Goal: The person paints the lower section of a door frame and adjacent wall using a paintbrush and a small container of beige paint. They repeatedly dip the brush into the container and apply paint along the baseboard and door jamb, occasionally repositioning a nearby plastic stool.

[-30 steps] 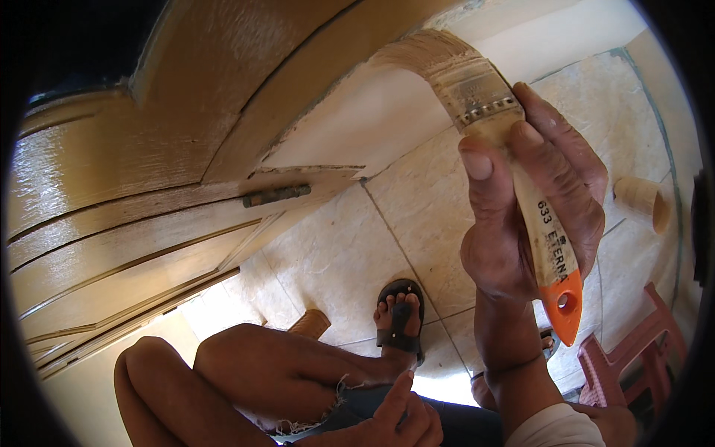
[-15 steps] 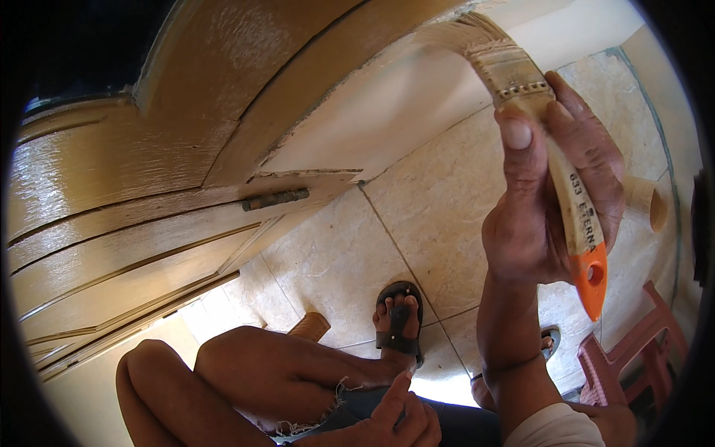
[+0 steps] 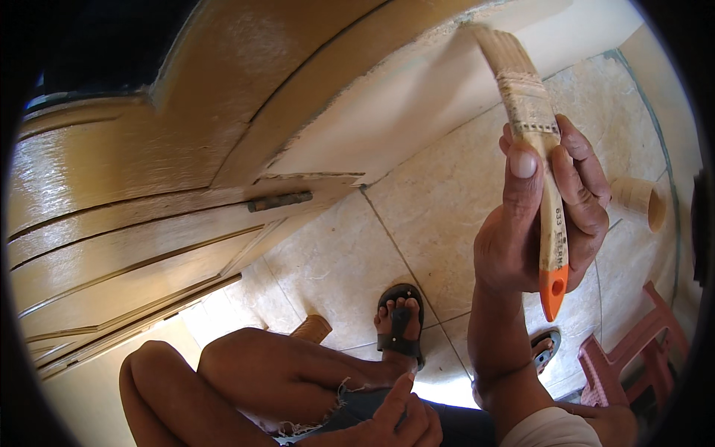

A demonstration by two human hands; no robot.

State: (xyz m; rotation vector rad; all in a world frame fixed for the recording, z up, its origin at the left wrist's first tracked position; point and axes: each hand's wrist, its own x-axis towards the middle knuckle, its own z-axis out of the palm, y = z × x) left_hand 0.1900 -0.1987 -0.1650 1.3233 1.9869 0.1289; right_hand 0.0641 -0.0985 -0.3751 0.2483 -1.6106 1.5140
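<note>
In my right hand (image 3: 540, 216) is a flat paintbrush (image 3: 530, 104) with a pale wooden handle and an orange end. My thumb lies on one side of the handle and my fingers wrap the other. The bristles are coated in pale paint and point up, their tips at the pale wall beside the brown door frame (image 3: 298, 97); whether they touch it I cannot tell. My left hand (image 3: 406, 425) rests low by my thigh, fingers curled, the index finger and thumb side pointing up. What it holds, if anything, is too small to make out.
The glossy brown panelled door (image 3: 134, 171) with a dark cylindrical hinge (image 3: 279, 201) stands at left. A cardboard-like tube (image 3: 640, 203) lies on the tiled floor (image 3: 439, 194) at right. A pink plastic stool (image 3: 633, 350) is lower right. Another brown tube-like piece (image 3: 311, 328) is behind my knee.
The paintbrush has tilted more upright and its bristles, bent against the door frame edge before, are straighter and further right. My left hand has barely moved.
</note>
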